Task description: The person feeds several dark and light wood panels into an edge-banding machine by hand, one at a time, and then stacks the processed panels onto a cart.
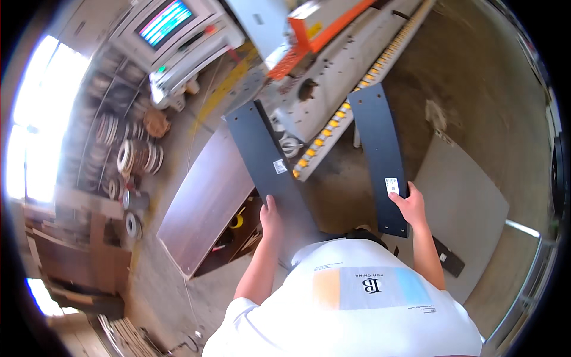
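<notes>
My left hand [270, 221] is closed on the near part of a long dark grey panel [257, 143], its thumb lying along the panel's face. A small white label [279, 166] is stuck on that panel, and holes show near its far end. A second dark grey panel [380, 140] is gripped at its right edge by my right hand [411, 206], with the thumb on its face just below a white label [392, 186]. Both panels slant away from my body and stand apart from each other. The fingers behind each panel are hidden.
Ahead runs a long machine with a row of yellow rollers [333, 124] and an orange guard [324, 33]. A control screen [165, 24] is at the upper left. Left stands a wooden cabinet [205, 196]; beyond are banding rolls [134, 157]. At right a grey board [461, 202] bears a dark strip [448, 258].
</notes>
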